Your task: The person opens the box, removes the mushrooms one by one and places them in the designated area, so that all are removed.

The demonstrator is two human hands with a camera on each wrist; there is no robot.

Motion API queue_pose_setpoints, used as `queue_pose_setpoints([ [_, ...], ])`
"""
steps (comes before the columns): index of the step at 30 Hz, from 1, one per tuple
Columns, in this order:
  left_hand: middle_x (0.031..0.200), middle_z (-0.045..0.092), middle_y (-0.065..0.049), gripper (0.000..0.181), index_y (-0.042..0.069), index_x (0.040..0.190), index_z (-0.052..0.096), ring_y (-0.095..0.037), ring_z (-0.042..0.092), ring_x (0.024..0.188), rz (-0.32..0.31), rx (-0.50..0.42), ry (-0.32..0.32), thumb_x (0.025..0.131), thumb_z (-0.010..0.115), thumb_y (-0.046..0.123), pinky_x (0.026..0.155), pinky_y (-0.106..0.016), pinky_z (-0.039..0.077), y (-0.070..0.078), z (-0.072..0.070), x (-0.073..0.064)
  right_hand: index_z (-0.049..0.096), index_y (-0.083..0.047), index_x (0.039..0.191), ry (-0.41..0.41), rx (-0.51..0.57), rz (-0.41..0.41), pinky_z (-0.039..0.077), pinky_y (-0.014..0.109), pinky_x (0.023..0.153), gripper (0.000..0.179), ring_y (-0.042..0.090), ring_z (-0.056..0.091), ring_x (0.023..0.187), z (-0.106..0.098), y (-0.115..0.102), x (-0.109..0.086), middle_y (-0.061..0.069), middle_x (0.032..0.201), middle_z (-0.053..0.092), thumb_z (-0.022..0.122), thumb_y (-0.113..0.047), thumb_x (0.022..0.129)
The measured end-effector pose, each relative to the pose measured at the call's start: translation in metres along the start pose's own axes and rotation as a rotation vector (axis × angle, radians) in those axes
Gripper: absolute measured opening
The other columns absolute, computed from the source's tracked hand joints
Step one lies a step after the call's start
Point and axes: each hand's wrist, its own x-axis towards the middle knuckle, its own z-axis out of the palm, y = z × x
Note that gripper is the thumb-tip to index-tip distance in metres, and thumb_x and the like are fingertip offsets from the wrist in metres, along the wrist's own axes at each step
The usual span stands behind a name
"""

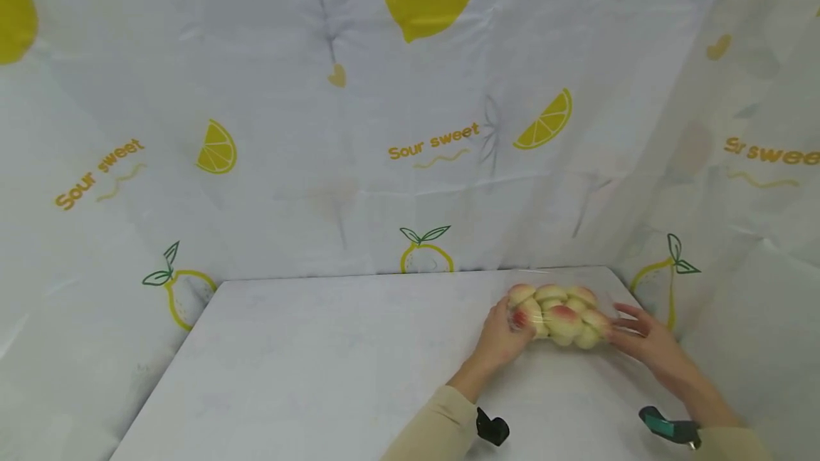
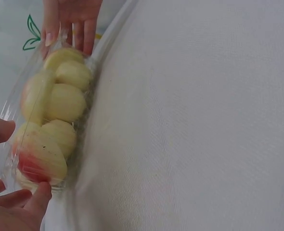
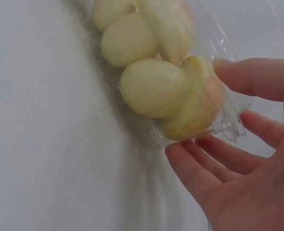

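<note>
A transparent plastic box of peaches (image 1: 564,320) is at the far right of the white table, between both hands. Several pale yellow peaches (image 3: 154,87) with red blush show through its sides. My left hand (image 1: 505,338) grips the box's left end, with fingers low on its side in the left wrist view. At the opposite end, my right hand (image 1: 656,348) holds the box, its thumb by the upper edge and its fingers (image 3: 195,168) against the end wall. Whether the box's underside touches the table cannot be made out.
The white table (image 1: 307,361) stretches left from the box. Behind it and at both sides hangs a white cloth (image 1: 282,162) printed with lemons. Dark straps or mounts (image 1: 666,427) sit at the wrists.
</note>
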Motion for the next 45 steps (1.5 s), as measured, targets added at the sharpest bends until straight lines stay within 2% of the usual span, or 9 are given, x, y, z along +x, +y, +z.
queue_pose_setpoints([
  [6,0.133,0.059,-0.02,0.073,-0.004,0.145,0.047,-0.029,0.057,0.123,-0.001,0.004,0.003,0.084,0.07,0.029,0.104,-0.035,0.047,-0.004,-0.005,-0.003,0.014,0.008,0.156,-0.019,0.008,0.003,0.05,0.018,0.08,0.085,-0.012,0.052,0.094,0.006,-0.003,-0.003,0.039,0.145,0.036,0.067,-0.029,0.101],
  [13,0.136,0.058,-0.018,0.07,-0.003,0.143,0.049,-0.029,0.055,0.127,-0.065,-0.005,0.005,0.085,0.072,0.027,0.106,-0.036,0.045,-0.003,-0.018,-0.007,0.015,0.009,0.156,-0.019,0.038,-0.046,0.053,0.02,0.08,0.082,-0.011,0.055,0.096,0.018,-0.003,-0.002,0.04,0.144,0.037,0.066,-0.025,0.101],
  [16,0.135,0.058,-0.018,0.07,-0.002,0.143,0.049,-0.026,0.057,0.122,-0.076,-0.013,0.009,0.084,0.073,0.026,0.104,-0.037,0.046,-0.005,-0.024,-0.008,0.016,0.009,0.156,-0.023,0.057,-0.059,0.053,0.02,0.081,0.08,-0.01,0.056,0.096,0.023,-0.006,-0.001,0.04,0.143,0.038,0.065,-0.024,0.102],
  [20,0.13,0.06,-0.017,0.07,-0.003,0.142,0.05,-0.022,0.058,0.112,-0.088,-0.008,0.022,0.083,0.073,0.027,0.1,-0.035,0.048,-0.01,-0.033,-0.01,0.016,0.007,0.156,-0.035,0.047,-0.026,0.053,0.02,0.081,0.082,-0.006,0.056,0.098,0.032,-0.013,0.004,0.039,0.145,0.037,0.065,-0.028,0.102],
  [25,0.125,0.062,-0.017,0.07,-0.005,0.14,0.051,-0.023,0.059,0.108,-0.068,-0.003,0.039,0.082,0.074,0.027,0.096,-0.035,0.049,-0.014,-0.043,-0.012,0.016,0.006,0.157,-0.039,0.016,-0.01,0.052,0.02,0.081,0.085,0.007,0.057,0.107,0.04,-0.02,0.008,0.038,0.147,0.037,0.067,-0.033,0.1],
  [29,0.123,0.061,-0.017,0.07,-0.005,0.14,0.051,-0.02,0.059,0.101,-0.085,-0.026,0.032,0.082,0.075,0.027,0.09,-0.032,0.05,-0.016,-0.049,-0.015,0.017,0.006,0.157,-0.04,-0.003,-0.017,0.052,0.021,0.081,0.085,0.028,0.056,0.119,0.044,-0.023,0.007,0.037,0.146,0.038,0.067,-0.034,0.1],
  [34,0.123,0.062,-0.019,0.069,-0.004,0.138,0.052,-0.021,0.062,0.099,-0.078,-0.042,0.038,0.081,0.077,0.026,0.085,-0.029,0.051,-0.016,-0.055,-0.017,0.016,0.006,0.157,-0.045,-0.007,-0.002,0.051,0.022,0.081,0.087,0.05,0.045,0.13,0.048,-0.027,0.005,0.039,0.146,0.036,0.067,-0.036,0.1],
  [37,0.123,0.062,-0.018,0.069,-0.004,0.137,0.053,-0.022,0.063,0.099,-0.077,-0.048,0.048,0.08,0.077,0.026,0.084,-0.028,0.052,-0.017,-0.059,-0.019,0.015,0.006,0.157,-0.055,0.008,0.001,0.052,0.023,0.082,0.087,0.052,0.043,0.132,0.051,-0.031,0.005,0.04,0.147,0.036,0.067,-0.035,0.1],
  [45,0.122,0.062,-0.013,0.069,-0.003,0.138,0.054,-0.02,0.062,0.098,-0.109,-0.065,0.051,0.08,0.077,0.027,0.081,-0.028,0.051,-0.025,-0.073,-0.026,0.015,0.007,0.157,-0.068,0.031,0.022,0.053,0.026,0.085,0.087,0.049,0.044,0.131,0.064,-0.043,0.004,0.039,0.146,0.037,0.068,-0.033,0.099],
])
